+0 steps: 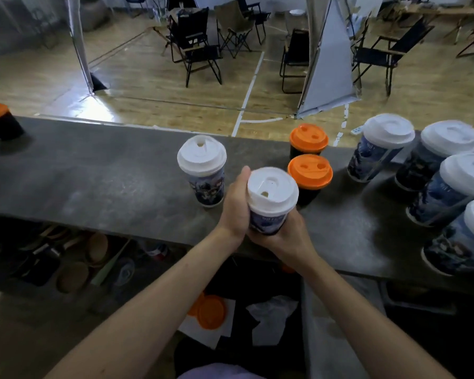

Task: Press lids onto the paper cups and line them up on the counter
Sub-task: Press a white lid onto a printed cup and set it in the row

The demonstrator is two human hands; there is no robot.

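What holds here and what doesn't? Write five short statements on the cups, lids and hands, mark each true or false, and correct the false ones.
1. The left hand and right hand both grip the held cup at the near edge of the counter. True.
2. The held cup's lid is orange. False: it is white.
3. Two orange-lidded cups stand on the counter, right of the held cup. True.
4. The lone white-lidded cup left of the hands lies on its side. False: it stands upright.
5. The far-right cups have no lids. False: all that show wear white lids.
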